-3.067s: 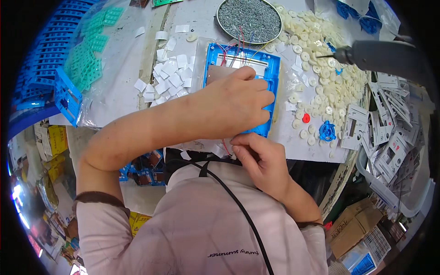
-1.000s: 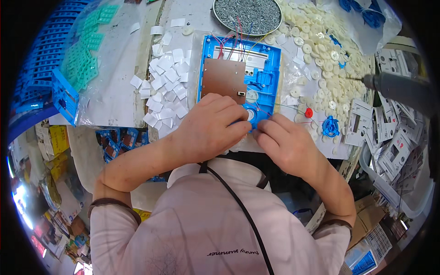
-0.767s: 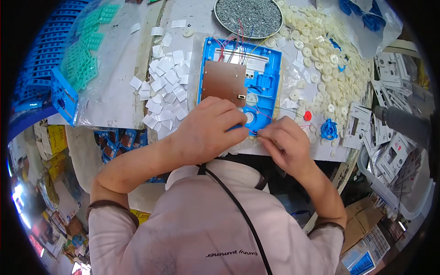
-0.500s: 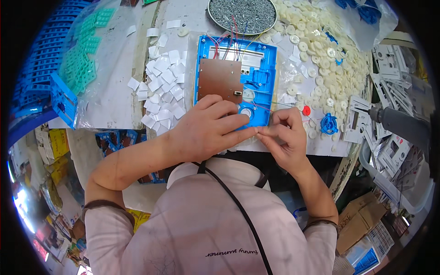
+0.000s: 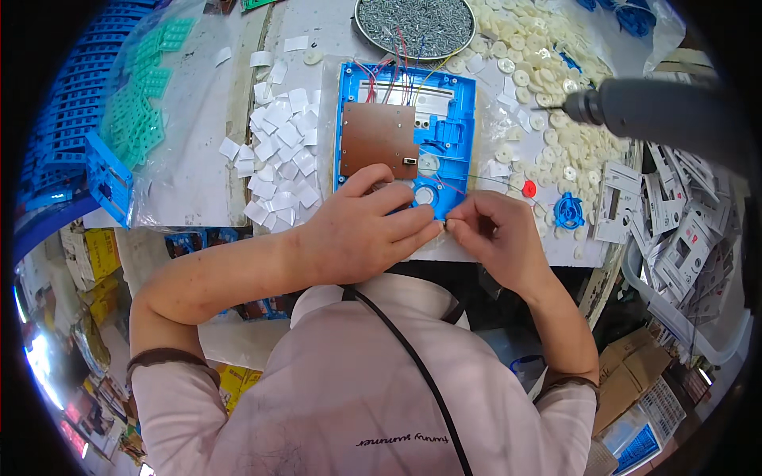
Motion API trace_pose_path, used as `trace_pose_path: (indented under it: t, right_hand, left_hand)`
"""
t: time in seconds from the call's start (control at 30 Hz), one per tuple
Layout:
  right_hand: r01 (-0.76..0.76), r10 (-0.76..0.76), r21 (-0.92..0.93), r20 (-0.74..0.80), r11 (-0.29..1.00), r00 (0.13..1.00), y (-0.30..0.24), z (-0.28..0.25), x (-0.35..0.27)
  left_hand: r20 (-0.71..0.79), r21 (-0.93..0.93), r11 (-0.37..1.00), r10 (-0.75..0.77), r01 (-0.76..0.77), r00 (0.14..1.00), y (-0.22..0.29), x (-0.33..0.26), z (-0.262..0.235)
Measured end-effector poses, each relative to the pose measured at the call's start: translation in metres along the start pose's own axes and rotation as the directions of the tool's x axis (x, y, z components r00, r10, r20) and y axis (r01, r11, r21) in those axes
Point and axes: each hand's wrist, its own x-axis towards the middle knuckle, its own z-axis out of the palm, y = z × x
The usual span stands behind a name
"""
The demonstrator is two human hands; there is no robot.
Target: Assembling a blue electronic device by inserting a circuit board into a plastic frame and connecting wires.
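Observation:
A blue plastic housing [image 5: 444, 119] lies open on the bench, with a brown circuit board [image 5: 378, 140] inside and thin coloured wires [image 5: 401, 71] at its far end. My left hand [image 5: 357, 234] rests over the housing's near edge, fingers curled on it. My right hand [image 5: 492, 238] sits just to its right, fingertips pinched together at the housing's near right corner, meeting the left fingertips. What they pinch is too small to make out.
White square pads [image 5: 278, 151] lie scattered left of the housing. A round tray of screws [image 5: 409, 20] stands behind it. Cream round discs [image 5: 548, 95] cover the right. A hanging power screwdriver [image 5: 659, 111] juts in from the right. Green parts [image 5: 143, 103] and blue crates [image 5: 71, 119] sit left; white panels [image 5: 675, 230] right.
My left hand slid off the housing's top toward its near edge, uncovering the circuit board. My right hand moved up to meet it at the near right corner.

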Motion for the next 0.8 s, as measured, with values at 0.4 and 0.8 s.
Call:
trace_pose_path:
  t: [0.4,0.8]
  right_hand:
    - [0.217,-0.425,-0.569,-0.261,0.793,0.867,-0.046,0.004,0.081]
    - [0.545,-0.622,-0.305,-0.309,0.781,0.719,-0.021,0.032,0.092]
  left_hand:
    - [-0.109,-0.167,0.963,-0.230,0.210,0.967,-0.019,0.006,-0.023]
    - [-0.255,-0.358,0.747,-0.656,0.560,0.711,-0.069,0.025,-0.034]
